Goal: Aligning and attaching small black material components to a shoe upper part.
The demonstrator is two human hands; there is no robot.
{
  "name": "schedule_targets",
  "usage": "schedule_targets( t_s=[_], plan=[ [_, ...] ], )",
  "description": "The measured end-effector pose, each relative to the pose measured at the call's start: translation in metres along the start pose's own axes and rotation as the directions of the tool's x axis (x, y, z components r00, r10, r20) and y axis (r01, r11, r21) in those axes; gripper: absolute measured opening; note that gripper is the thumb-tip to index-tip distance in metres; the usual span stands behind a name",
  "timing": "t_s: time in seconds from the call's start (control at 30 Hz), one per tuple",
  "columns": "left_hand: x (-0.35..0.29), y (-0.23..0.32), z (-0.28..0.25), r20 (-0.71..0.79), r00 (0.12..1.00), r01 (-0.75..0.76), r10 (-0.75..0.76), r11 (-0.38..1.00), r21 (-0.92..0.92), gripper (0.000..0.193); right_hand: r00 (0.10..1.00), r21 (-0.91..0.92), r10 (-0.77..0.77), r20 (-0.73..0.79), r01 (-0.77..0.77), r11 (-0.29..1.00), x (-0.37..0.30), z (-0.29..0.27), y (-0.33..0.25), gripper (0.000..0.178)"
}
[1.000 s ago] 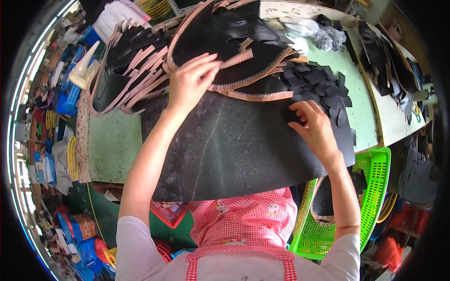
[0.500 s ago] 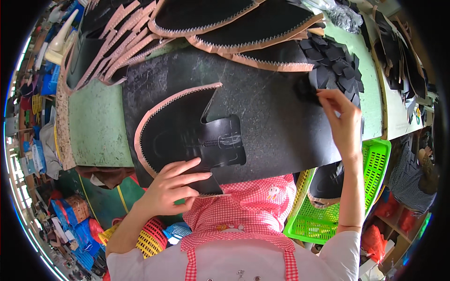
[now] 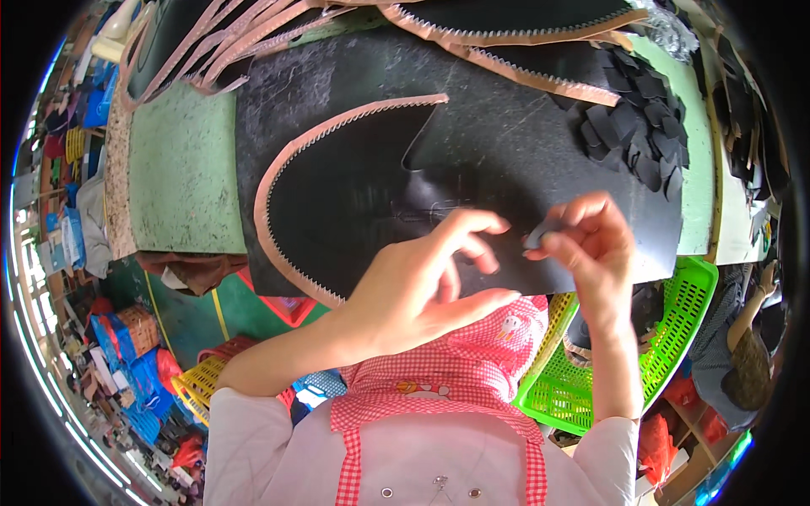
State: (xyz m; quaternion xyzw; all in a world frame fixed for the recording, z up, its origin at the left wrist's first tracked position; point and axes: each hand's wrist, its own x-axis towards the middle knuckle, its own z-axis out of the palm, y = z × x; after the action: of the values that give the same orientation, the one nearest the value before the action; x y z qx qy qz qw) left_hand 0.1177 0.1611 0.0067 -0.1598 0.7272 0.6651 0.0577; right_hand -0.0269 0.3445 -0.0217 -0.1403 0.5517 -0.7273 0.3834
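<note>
A black shoe upper (image 3: 337, 190) with a tan, zigzag-stitched edge lies on the dark work board (image 3: 506, 126) in front of me. My left hand (image 3: 413, 282) is over the upper's near right part, thumb and fingers apart, with nothing visible in it. It hides much of the strap-like end. To its right, my right hand (image 3: 595, 240) pinches a small black patch (image 3: 540, 234) between thumb and fingers, above the board. At the board's far right lies a heap of similar black patches (image 3: 633, 118).
More tan-edged uppers (image 3: 506, 21) overlap along the far side, with others stacked (image 3: 219, 42) at far left. A green basket (image 3: 666, 337) holding black pieces stands below the board's right edge. Clear plastic wrap (image 3: 671, 29) lies far right; a person (image 3: 747, 354) is beyond on the right.
My right hand has come from the patch heap toward the middle with a black patch. My left hand has lifted and moved right across the upper. The view has shifted.
</note>
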Motion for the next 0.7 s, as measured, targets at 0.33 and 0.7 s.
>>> schedule_targets(
  t_s=[0.33, 0.7],
  plan=[
    [-0.001, -0.029, -0.017, -0.054, 0.864, -0.445, 0.5, 0.809, 0.384, 0.021, 0.914, -0.524, -0.273, 0.299, 0.397, 0.754, -0.012, 0.018, 0.0, 0.027],
    [-0.026, -0.01, -0.034, -0.049, 0.99, 0.13, -0.129, 0.991, 0.022, 0.011, 0.98, -0.605, 0.023, 0.196, 0.102, 0.79, -0.013, 0.022, 0.003, 0.014]
  ],
)
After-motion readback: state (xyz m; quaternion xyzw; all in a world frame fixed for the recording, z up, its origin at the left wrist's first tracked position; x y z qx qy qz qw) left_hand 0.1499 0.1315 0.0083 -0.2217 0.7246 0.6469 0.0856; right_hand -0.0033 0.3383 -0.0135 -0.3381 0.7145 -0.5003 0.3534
